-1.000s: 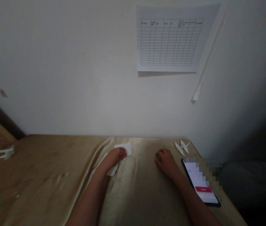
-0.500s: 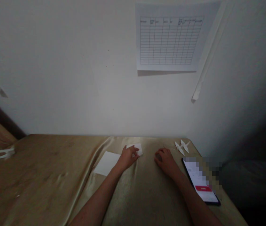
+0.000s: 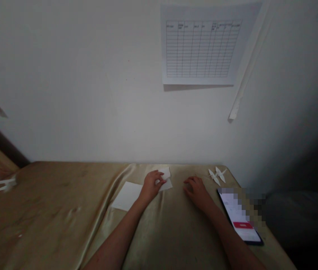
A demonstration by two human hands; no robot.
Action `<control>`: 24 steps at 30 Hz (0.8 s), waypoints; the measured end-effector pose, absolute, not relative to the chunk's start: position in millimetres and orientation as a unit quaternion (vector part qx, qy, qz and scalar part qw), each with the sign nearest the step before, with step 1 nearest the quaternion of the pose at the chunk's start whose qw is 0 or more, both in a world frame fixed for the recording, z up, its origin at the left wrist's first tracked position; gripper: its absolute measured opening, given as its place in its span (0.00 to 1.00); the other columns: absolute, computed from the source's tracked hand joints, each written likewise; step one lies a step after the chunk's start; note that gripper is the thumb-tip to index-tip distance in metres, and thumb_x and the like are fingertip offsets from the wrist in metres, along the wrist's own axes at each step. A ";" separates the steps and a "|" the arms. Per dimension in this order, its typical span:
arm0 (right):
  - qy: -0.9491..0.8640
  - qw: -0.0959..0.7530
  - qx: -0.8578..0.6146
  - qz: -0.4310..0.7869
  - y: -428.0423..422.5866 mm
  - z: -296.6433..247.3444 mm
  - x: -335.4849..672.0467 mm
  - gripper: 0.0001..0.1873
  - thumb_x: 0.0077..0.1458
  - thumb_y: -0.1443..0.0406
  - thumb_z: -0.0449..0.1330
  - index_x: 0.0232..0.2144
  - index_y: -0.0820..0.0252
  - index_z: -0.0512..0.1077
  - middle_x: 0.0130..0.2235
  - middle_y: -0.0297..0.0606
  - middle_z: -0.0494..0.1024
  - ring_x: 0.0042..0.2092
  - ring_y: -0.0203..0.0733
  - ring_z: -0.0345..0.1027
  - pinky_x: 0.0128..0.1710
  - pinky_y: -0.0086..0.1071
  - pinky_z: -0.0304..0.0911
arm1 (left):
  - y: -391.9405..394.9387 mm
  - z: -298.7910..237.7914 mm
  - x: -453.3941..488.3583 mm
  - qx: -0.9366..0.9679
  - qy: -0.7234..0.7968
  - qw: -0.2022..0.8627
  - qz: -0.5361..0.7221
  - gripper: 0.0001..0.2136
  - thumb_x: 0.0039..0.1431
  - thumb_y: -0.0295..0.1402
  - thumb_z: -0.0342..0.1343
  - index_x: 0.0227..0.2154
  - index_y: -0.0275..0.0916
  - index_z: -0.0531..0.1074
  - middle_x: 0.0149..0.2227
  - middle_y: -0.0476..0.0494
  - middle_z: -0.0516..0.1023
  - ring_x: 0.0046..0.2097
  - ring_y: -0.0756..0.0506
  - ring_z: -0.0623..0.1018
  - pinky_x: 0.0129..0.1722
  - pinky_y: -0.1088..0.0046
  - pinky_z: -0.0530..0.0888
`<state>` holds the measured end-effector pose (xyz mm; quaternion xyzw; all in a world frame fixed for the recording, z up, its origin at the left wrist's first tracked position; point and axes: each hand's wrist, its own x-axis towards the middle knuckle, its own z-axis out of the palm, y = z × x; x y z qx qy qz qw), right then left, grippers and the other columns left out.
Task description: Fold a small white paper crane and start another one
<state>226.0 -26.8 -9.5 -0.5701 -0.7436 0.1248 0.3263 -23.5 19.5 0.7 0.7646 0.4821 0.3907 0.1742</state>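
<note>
My left hand [image 3: 152, 184] is closed on a small sheet of white folding paper [image 3: 165, 185], with the thumb and fingers at the paper's near left part. One flap of that paper stands raised above the part on the cloth. To the right, my right hand [image 3: 195, 189] rests on the cloth, its fingers loosely bent and apart from the thumb, with nothing visible in it. A larger white paper square [image 3: 125, 195] lies flat, partly covered by my left wrist. Two folded paper cranes [image 3: 220, 174] sit beyond my right hand.
A gold satin cloth [image 3: 49, 210] with a long ridge covers the table. A lit phone [image 3: 242, 221] lies at the right edge. Another folded paper piece [image 3: 5, 183] is at far left. A printed chart [image 3: 198, 48] hangs on the wall behind.
The small paper's flap has been lifted from lying flat, and my left fingers have gone from spread on top to a pinch. My right hand has barely shifted.
</note>
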 end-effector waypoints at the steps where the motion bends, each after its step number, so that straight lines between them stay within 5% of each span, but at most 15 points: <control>1: -0.742 0.337 -0.565 0.129 -26.0 -9.8 225.4 0.15 0.56 0.66 0.59 0.47 0.57 0.74 0.49 0.45 0.72 0.55 0.49 0.62 0.59 0.44 0.59 | 18.7 2.4 -22.8 0.769 0.472 0.155 0.402 0.05 0.57 0.33 0.61 0.26 0.41 0.77 0.47 0.43 0.81 0.58 0.40 0.72 0.59 0.54 0.66; 6: -0.745 0.377 -0.534 0.135 -23.3 -9.4 223.0 0.25 0.56 0.63 0.61 0.56 0.46 0.69 0.54 0.41 0.68 0.57 0.48 0.59 0.61 0.48 0.56 | 10.9 6.2 -13.4 0.816 0.421 0.107 0.380 0.04 0.56 0.34 0.64 0.27 0.43 0.78 0.50 0.46 0.79 0.60 0.40 0.68 0.62 0.51 0.60; 12: -0.775 0.350 -0.515 0.110 -25.0 -1.5 223.3 0.09 0.56 0.63 0.62 0.40 0.49 0.81 0.54 0.42 0.70 0.59 0.51 0.57 0.61 0.48 0.55 | 2.8 6.7 -2.5 0.856 0.412 0.141 0.278 0.04 0.55 0.39 0.65 0.29 0.47 0.81 0.54 0.48 0.77 0.64 0.40 0.64 0.64 0.54 0.58; 16: -0.793 0.320 -0.506 0.109 -21.5 -2.9 226.3 0.08 0.58 0.64 0.60 0.35 0.51 0.81 0.52 0.41 0.75 0.58 0.49 0.59 0.61 0.47 0.56 | 2.1 10.6 -10.3 0.846 0.482 0.118 0.198 0.13 0.47 0.45 0.69 0.37 0.54 0.80 0.58 0.49 0.73 0.65 0.33 0.60 0.64 0.35 0.44; 18: -0.797 0.308 -0.505 0.120 -18.5 -6.6 229.2 0.10 0.59 0.65 0.58 0.35 0.52 0.81 0.51 0.41 0.77 0.58 0.48 0.60 0.61 0.48 0.55 | 3.7 12.8 -19.6 0.845 0.499 0.093 0.169 0.19 0.45 0.44 0.71 0.42 0.57 0.79 0.59 0.48 0.72 0.66 0.32 0.59 0.63 0.31 0.37; 24: -0.791 0.299 -0.514 0.142 -15.1 -14.2 237.2 0.13 0.60 0.65 0.55 0.42 0.56 0.78 0.49 0.41 0.79 0.57 0.46 0.65 0.65 0.49 0.48 | 9.5 20.4 -43.9 0.823 0.550 0.072 0.125 0.08 0.55 0.34 0.64 0.38 0.54 0.80 0.53 0.49 0.78 0.62 0.35 0.65 0.60 0.30 0.29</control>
